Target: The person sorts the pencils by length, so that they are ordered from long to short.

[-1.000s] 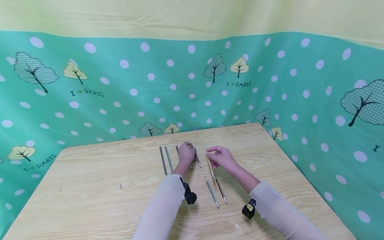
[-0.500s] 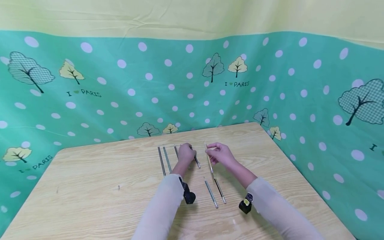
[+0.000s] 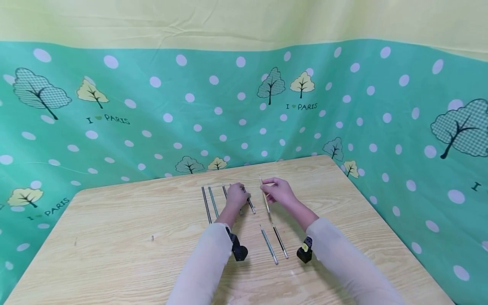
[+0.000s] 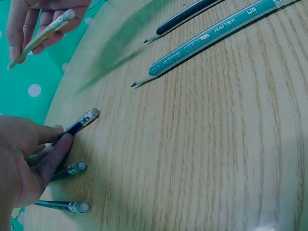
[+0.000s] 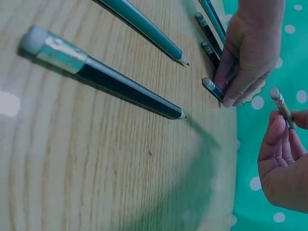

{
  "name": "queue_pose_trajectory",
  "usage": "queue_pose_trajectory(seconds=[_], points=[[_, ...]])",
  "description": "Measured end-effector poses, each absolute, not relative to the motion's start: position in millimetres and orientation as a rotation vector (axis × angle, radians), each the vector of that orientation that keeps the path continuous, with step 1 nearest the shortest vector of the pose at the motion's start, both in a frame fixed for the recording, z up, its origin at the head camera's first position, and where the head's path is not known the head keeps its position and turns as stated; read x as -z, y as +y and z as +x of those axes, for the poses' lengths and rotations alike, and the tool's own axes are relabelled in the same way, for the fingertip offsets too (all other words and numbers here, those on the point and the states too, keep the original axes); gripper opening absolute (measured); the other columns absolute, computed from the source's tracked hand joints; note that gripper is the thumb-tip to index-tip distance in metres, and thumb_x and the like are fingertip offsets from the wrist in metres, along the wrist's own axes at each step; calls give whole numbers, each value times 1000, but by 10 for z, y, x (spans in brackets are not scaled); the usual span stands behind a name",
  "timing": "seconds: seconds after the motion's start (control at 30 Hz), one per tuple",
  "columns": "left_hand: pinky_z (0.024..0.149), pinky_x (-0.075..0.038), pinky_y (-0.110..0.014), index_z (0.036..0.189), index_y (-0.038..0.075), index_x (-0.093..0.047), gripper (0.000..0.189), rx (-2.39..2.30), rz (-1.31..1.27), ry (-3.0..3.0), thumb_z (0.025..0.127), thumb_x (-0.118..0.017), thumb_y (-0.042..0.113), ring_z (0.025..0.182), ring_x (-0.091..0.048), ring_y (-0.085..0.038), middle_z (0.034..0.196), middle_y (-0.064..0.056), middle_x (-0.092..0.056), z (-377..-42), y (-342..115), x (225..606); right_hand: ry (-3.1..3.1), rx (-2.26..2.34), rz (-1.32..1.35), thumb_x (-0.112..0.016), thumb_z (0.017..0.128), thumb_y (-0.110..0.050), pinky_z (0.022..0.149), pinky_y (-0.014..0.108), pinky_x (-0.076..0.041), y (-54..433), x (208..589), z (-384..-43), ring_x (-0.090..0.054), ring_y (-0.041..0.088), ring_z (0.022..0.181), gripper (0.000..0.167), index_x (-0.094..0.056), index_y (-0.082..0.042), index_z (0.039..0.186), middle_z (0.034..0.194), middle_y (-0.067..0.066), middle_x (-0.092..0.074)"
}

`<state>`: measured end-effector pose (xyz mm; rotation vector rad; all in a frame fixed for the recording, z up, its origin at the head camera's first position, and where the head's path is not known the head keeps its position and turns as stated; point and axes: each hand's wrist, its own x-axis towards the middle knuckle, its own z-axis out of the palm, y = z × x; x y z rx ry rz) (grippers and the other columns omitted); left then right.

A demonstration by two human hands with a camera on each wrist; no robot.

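My left hand [image 3: 237, 195] rests at the far part of the table, thumb and finger pinching a dark pencil [image 4: 79, 125] that lies on the wood. Beside that grip, the eraser ends of a green pencil [image 4: 76, 168] and another dark pencil [image 4: 72, 206] show, partly under the hand. To the right, my right hand [image 3: 280, 191] pinches a yellow pencil [image 3: 265, 201] by the fingertips, held above the table with its eraser end toward me. Nearer to me lie a teal pencil [image 3: 269, 246] and a black pencil [image 3: 280, 242], their tips pointing away.
Left of my left hand, a dark pencil [image 3: 206, 204] and a green pencil [image 3: 213, 201] lie side by side. A small bit [image 3: 153, 238] lies on the wooden table [image 3: 114, 262]. A green dotted curtain [image 3: 152, 127] hangs behind and along the right edge.
My right hand has moved farther from me with the yellow pencil, whose eraser end is now well apart from the black pencil's tip. The left hand has stayed nearly still.
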<state>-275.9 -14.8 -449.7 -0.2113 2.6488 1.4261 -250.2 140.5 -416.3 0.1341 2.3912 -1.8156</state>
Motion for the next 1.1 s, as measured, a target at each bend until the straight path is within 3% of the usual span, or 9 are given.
queue_pose_trajectory(seconds=[0.3, 0.57, 0.8, 1.1], points=[[55, -53, -21, 127, -2, -53, 48, -1380, -207, 2717, 84, -68, 10, 62, -60, -13, 105, -18, -63, -2741, -145, 4505, 2366, 1844, 184, -65, 86, -15, 46, 20, -48, 1383, 4246, -2608, -52, 9, 49, 29, -61, -4, 112, 76, 9, -64], [71, -56, -28, 125, -2, -55, 47, -1311, -206, 2779, 83, -70, 12, 82, -62, -21, 107, -17, -64, -2727, -123, 4516, 2375, 1841, 218, -66, 86, -15, 46, 20, -48, 1367, 4311, -2679, -52, 9, 49, 29, -61, -4, 113, 78, 11, -64], [67, -56, -27, 126, -2, -54, 47, -1310, -214, 2769, 83, -69, 13, 81, -62, -20, 107, -16, -63, -2736, -124, 4510, 2405, 1795, 267, -66, 86, -18, 48, 21, -50, 1368, 4344, -2738, -53, 9, 52, 29, -63, -7, 112, 84, 14, -66], [86, -55, -36, 124, -2, -56, 45, -1254, -197, 2823, 83, -68, 13, 101, -61, -28, 116, -19, -62, -2757, -108, 4533, 2449, 1761, 283, -65, 86, -20, 49, 22, -50, 1348, 4392, -2799, -52, 9, 53, 28, -63, -8, 112, 85, 12, -65]])
